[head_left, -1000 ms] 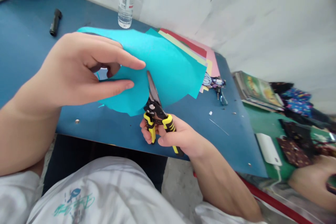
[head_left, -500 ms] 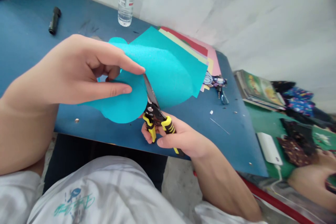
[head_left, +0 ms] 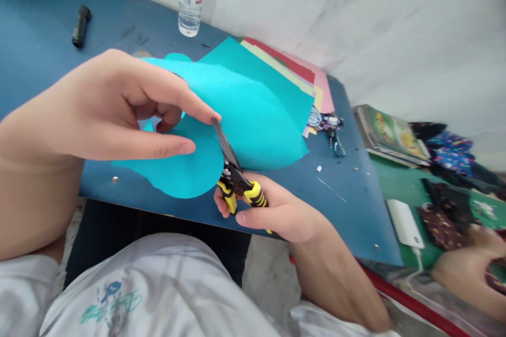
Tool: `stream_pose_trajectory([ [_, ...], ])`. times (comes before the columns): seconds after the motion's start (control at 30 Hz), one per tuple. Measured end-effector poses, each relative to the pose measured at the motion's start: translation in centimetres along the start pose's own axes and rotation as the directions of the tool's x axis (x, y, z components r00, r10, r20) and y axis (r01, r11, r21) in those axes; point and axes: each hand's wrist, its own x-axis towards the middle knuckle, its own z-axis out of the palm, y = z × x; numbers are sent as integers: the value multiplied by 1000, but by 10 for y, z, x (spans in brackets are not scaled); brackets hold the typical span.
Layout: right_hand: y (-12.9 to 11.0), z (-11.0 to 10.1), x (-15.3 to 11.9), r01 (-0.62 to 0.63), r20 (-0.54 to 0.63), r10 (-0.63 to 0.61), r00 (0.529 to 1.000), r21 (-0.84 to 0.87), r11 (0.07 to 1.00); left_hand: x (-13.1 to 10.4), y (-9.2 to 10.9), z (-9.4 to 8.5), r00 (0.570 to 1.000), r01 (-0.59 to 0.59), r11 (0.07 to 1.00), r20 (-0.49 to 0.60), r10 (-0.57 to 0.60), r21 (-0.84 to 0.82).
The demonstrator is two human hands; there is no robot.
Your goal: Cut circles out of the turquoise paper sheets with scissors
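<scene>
My right hand [head_left: 276,205] grips yellow-and-black garden shears [head_left: 237,176] by the handles. Their dark blade lies across a turquoise sheet of paper [head_left: 182,174] with a rounded, cut edge at its lower side. My left hand [head_left: 146,110] holds that sheet, the thumb lying on top of it and the index fingertip by the tip of the blade. Part of the sheet rises in a curve to the right of the blade. How the other left fingers grip the paper is partly hidden. Under it lies another turquoise sheet [head_left: 276,84].
Coloured paper sheets [head_left: 322,92] lie stacked at the back right, with a patterned keychain [head_left: 328,121] beside them. A water bottle [head_left: 190,5] stands near the wall. A black marker [head_left: 81,26] lies at left. Books [head_left: 391,134], a white power bank [head_left: 405,224] and another person's arm [head_left: 466,263] are at right.
The turquoise sheet's rounded lower edge has come slightly nearer and down, and its right part droops more. My left index fingertip has shifted a little lower along with the blade tip.
</scene>
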Motion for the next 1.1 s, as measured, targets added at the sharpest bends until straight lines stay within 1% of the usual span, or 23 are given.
stream_pose_trajectory([
  [0.1, -2, 2, -1, 35, 6, -35, 999, -40, 999, 1, 0, -2, 999, -37, 999, 23, 36, 17],
  [0.23, -5, 6, -1, 77, -5, -78, 997, -133, 988, 2, -1, -4, 997, -77, 996, 23, 77, 34],
  [0.37, -8, 8, -1, 103, -21, -109, 994, -197, 975, 0, 0, -3, 996, -86, 995, 39, 84, 55],
  [0.43, -9, 10, -1, 109, -24, -116, 993, -205, 973, -1, 2, -1, 997, -71, 996, 23, 70, 52],
  [0.53, -9, 11, -1, 117, -54, -131, 990, -209, 971, -5, 4, 2, 999, -17, 1000, -47, 18, 15],
  [0.6, -9, 12, -1, 127, -67, -144, 987, -210, 969, -8, 4, 4, 997, 15, 1000, -69, -15, -6],
  [0.73, -10, 12, -1, 110, -55, -125, 991, -221, 969, -10, 1, 5, 997, 39, 999, -65, -41, -33],
  [1.1, -10, 14, -1, 81, -68, -98, 993, -221, 972, -10, -1, -1, 1000, 28, 1000, -12, -28, -13],
])
